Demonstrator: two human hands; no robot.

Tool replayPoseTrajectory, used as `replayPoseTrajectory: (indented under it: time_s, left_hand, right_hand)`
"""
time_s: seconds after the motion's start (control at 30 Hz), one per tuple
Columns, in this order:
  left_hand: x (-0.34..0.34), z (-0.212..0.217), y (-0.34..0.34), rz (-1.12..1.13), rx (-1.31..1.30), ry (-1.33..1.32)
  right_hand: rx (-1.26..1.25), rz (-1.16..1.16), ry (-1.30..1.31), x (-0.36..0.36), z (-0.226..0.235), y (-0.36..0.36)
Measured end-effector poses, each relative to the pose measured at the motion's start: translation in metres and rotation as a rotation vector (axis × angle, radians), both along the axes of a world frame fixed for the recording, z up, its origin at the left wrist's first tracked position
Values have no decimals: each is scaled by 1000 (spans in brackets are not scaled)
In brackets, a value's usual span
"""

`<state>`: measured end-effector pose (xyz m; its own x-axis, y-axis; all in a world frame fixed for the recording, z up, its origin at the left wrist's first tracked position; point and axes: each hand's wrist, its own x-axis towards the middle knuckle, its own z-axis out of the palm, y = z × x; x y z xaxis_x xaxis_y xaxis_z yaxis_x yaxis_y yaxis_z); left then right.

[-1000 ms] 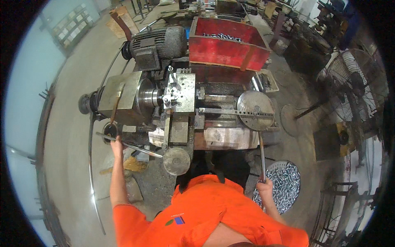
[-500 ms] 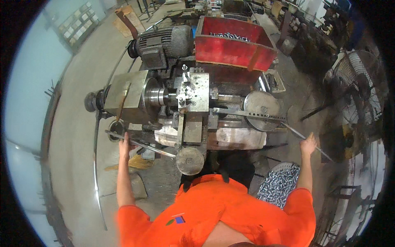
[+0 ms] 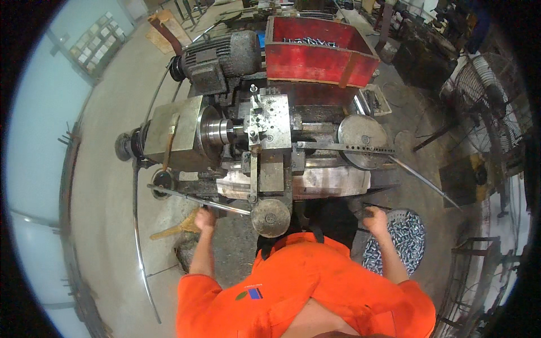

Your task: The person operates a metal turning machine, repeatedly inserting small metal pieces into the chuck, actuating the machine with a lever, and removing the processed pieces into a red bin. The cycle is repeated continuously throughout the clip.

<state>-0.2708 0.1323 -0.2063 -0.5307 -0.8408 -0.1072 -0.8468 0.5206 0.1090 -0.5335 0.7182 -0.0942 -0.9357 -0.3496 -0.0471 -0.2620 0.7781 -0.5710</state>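
My left hand (image 3: pixel 204 219) is just below the left steel lever (image 3: pixel 197 199), apart from it; its fingers are too small and smeared to read. The lever runs to a round metal disc (image 3: pixel 270 218) at the front of a lathe-like machine. My right hand (image 3: pixel 376 221) is open and holds nothing visible, beside a basket of small shiny metal parts (image 3: pixel 397 242). Farther right, the right lever (image 3: pixel 425 181) reaches out from a larger disc (image 3: pixel 363 138), with no hand on it. Behind the left disc is the tool block (image 3: pixel 269 121), facing the spindle chuck (image 3: pixel 217 132).
A red bin (image 3: pixel 321 65) holding metal parts stands behind the machine, beside an electric motor (image 3: pixel 217 62). A brush with a wooden handle (image 3: pixel 171 138) lies on the headstock over a small pot (image 3: pixel 163 180). A straw broom (image 3: pixel 177 228) lies left; a fan (image 3: pixel 484 107) stands right.
Both hands have let go of their levers and moved inward and down toward my body. The view has shifted slightly. The tool block seems slightly farther from the chuck.
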Motion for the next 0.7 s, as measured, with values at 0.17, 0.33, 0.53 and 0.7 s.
replayPoseTrajectory:
  time_s: [0.17, 0.33, 0.53, 0.7]
  left_hand:
    - [4, -8, 1, -17, 176, -19]
    - [8, 53, -17, -235, 161, -363]
    - [33, 33, -11, -81, 334, 0]
    - [51, 103, -53, 2, 536, 315]
  right_hand:
    - [-9, 25, -41, 8, 24, -27]
    - [5, 113, 54, -24, 80, -47]
    - [-194, 359, 289, -68, 154, -151]
    - [-371, 727, 435, -70, 205, -294]
